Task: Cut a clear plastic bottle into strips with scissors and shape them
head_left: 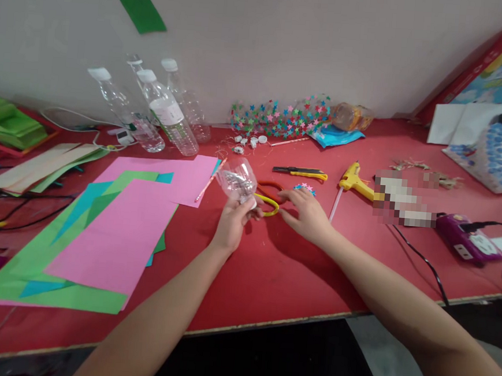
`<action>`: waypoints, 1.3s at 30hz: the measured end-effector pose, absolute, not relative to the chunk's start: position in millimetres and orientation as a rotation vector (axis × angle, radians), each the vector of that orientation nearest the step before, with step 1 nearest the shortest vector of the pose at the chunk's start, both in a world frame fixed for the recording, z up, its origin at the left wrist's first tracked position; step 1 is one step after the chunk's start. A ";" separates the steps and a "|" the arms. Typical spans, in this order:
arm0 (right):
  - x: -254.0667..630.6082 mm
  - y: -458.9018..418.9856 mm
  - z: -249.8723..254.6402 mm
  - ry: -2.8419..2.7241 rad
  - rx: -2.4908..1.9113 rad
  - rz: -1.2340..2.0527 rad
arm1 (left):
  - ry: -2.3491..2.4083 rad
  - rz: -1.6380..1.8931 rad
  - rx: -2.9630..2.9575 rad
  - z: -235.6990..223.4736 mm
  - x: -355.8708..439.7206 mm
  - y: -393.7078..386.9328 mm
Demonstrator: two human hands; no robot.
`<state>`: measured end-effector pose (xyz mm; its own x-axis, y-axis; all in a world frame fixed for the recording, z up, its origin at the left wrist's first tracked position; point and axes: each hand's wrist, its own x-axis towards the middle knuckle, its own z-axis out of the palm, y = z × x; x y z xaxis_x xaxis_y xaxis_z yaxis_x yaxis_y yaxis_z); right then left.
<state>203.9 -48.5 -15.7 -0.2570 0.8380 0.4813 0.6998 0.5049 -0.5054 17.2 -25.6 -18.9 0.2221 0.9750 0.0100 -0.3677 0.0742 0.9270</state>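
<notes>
My left hand point(233, 221) is closed round the neck of a cut-off clear plastic bottle piece point(236, 180), held just above the red table point(270, 276). My right hand point(306, 214) rests on the table beside it, fingers bent over the yellow and red handles of a pair of scissors point(269, 199). A small disc covered in coloured stars point(305, 188) lies just beyond my right hand.
Pink, green and blue paper sheets point(112, 235) cover the left. Several clear bottles point(165, 112) stand at the wall. A utility knife point(301, 172), yellow glue gun point(356, 182), star-covered bottle point(282, 118), purple power strip point(468, 240) with cables lie right.
</notes>
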 end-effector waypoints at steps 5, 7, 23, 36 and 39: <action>200.6 -41.5 -28.4 -2.261 -1.275 0.153 | 0.843 1.165 1.072 -26.4 17.0 -23.0; 197.2 -42.5 -29.3 -2.297 -1.248 0.170 | 0.847 1.138 1.118 -28.4 17.4 -24.6; 201.9 -49.4 -15.5 -2.164 -1.566 -0.379 | 0.865 1.142 1.106 -27.0 14.9 -25.2; 185.1 -57.4 -16.5 -2.203 -1.569 -0.515 | 0.674 1.272 1.745 -17.6 13.5 -43.3; 188.7 -54.6 -16.8 -2.148 -1.593 -0.456 | 0.466 1.173 2.220 -14.0 14.4 -50.2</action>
